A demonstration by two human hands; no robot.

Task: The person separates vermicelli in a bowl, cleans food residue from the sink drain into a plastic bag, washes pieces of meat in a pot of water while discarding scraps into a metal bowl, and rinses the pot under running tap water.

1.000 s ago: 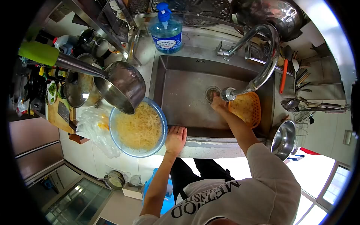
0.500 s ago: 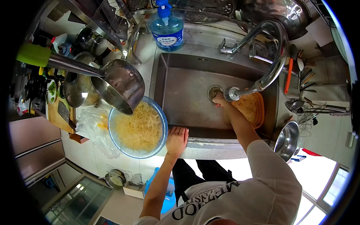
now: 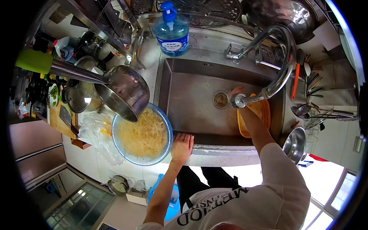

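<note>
Right hand (image 3: 236,90) moved off the round brownish drain (image 3: 220,100), grip unclear; left hand (image 3: 182,147) flat.

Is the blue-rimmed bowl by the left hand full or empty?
Not empty: pale yellow shreds spread across the bowl; how deep, I cannot tell.

White glare at the near-right window (image 3: 348,190), glints on the faucet (image 3: 289,57), shade inside the sink (image 3: 188,99), strong fisheye bending, black corners.
</note>
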